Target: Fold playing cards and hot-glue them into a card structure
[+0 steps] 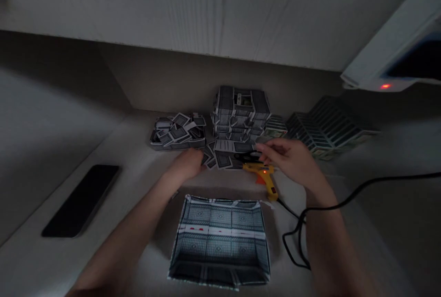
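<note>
My left hand (pixel 189 163) is closed at the left edge of a spread of loose playing cards (pixel 222 159); whatever its fingers hold is hidden. My right hand (pixel 287 155) hovers beside black-handled scissors (pixel 247 156), its thumb and fingertips pinched together over something too small to make out. Just below lies a yellow glue gun (pixel 265 177) with a small light on it. Nearest to me is an open box made of cards (pixel 220 242). Behind the loose cards stands a stack of card-built boxes (pixel 240 113).
A card tray (pixel 196 142) heaped with cards stands back left, a black phone (pixel 81 200) at left. Folded card pieces (pixel 327 127) stand back right. A black cable (pixel 344 200) crosses my right forearm. A white power strip (pixel 375 81) juts in at upper right.
</note>
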A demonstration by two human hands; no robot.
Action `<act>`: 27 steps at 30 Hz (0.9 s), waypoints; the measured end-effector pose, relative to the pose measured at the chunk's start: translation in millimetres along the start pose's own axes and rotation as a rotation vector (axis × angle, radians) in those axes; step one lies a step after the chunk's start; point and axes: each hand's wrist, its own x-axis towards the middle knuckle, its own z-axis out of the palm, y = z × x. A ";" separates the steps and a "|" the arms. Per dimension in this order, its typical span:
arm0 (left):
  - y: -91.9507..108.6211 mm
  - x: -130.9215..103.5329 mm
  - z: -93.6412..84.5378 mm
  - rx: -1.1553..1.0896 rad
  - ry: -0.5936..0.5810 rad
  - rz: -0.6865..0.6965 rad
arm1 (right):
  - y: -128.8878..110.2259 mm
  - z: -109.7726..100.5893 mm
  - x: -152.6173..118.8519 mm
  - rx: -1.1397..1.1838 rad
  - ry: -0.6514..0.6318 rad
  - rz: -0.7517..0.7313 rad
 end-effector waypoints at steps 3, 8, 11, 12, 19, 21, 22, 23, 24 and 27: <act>8.3 4.3 9.3 0.070 0.003 -0.026 | -1.4 2.5 -0.3 0.026 -0.005 0.001; 17.3 3.5 10.1 0.100 0.024 -0.031 | -2.8 8.6 -0.3 0.051 -0.019 -0.031; 15.8 1.6 2.8 0.114 0.049 -0.041 | -3.6 16.4 0.1 0.061 -0.024 -0.056; 14.6 0.8 -1.0 0.108 0.070 -0.050 | -3.6 19.8 0.5 0.057 -0.023 -0.062; 4.3 -8.8 -34.9 -0.818 0.242 -0.051 | -7.3 41.4 5.7 -0.117 0.017 -0.297; 2.6 -11.3 -39.8 -1.105 0.195 -0.036 | -12.2 45.5 6.2 -0.209 -0.037 -0.423; 2.5 -12.2 -41.2 -1.182 0.166 -0.033 | -14.9 47.8 6.2 -0.242 -0.061 -0.467; 2.9 -12.9 -42.0 -1.218 0.141 -0.028 | -17.4 50.4 5.9 -0.265 -0.079 -0.500; 3.8 -13.4 -42.6 -1.221 0.131 -0.017 | -19.6 53.2 5.4 -0.281 -0.092 -0.523; 9.3 -15.3 -44.0 -1.137 0.154 0.040 | -22.8 60.9 3.2 -0.309 -0.139 -0.578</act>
